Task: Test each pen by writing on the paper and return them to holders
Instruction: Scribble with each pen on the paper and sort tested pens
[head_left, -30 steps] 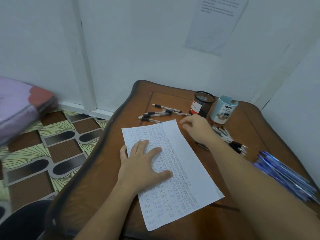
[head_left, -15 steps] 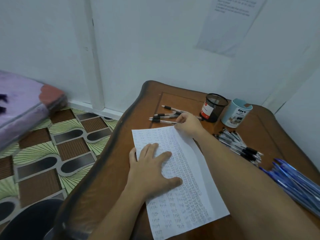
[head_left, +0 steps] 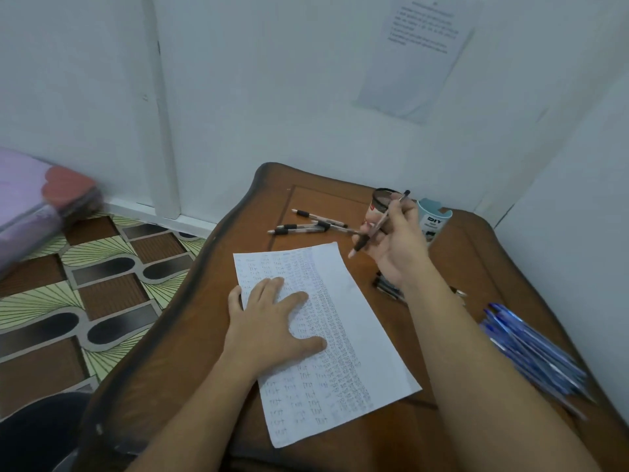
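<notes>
A white sheet of paper (head_left: 354, 335), covered with rows of small writing, lies on the brown wooden table (head_left: 218, 301). My left hand (head_left: 272, 321) rests flat on its left part, fingers spread. My right hand (head_left: 396, 240) holds a black-grip pen (head_left: 377, 226) lifted above the paper's far right corner, tip down-left. Behind that hand stand a black mesh holder (head_left: 383, 199) and a light blue cup holder (head_left: 435, 221). A few black-grip pens (head_left: 306, 226) lie beyond the paper.
A heap of blue pens (head_left: 531, 349) lies at the table's right edge. More black pens (head_left: 389, 287) show under my right forearm. White walls close the back and right. Patterned floor (head_left: 102, 287) and a purple bundle (head_left: 37, 199) are at the left.
My right hand reached to the loose black pens beyond the paper, took one, and has lifted it up and to the right. My left hand stayed on the paper.
</notes>
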### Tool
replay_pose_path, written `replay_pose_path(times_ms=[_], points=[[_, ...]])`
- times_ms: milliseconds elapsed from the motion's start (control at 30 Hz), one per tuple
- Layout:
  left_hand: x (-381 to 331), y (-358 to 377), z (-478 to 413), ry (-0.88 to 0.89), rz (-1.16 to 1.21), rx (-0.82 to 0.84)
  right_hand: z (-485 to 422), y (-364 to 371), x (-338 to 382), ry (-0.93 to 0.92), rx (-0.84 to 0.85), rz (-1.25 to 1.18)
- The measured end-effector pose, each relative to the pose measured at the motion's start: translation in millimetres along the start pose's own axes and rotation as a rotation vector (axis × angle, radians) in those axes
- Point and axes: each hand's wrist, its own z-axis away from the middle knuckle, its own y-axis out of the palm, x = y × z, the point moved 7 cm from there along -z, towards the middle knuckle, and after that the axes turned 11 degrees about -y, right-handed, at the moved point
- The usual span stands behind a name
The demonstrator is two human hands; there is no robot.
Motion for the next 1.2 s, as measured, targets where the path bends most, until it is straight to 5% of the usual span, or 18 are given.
replay_pose_path(times_ms=[700, 1000, 1200], points=[[-2.2, 0.4, 3.8, 0.011, -0.011, -0.032, 111.8, -87.0, -26.6, 0.213, 0.017, 0.103], [-2.9, 1.8, 3.1, -0.001, -0.033, -0.038, 118.9, -80.2, -40.8, -0.018, 0.288, 0.601], [-1.6, 2.5, 2.2, 0.002, -0.024, -0.048, 118.7, -87.7, -45.6, -0.069, 0.185, 0.688]])
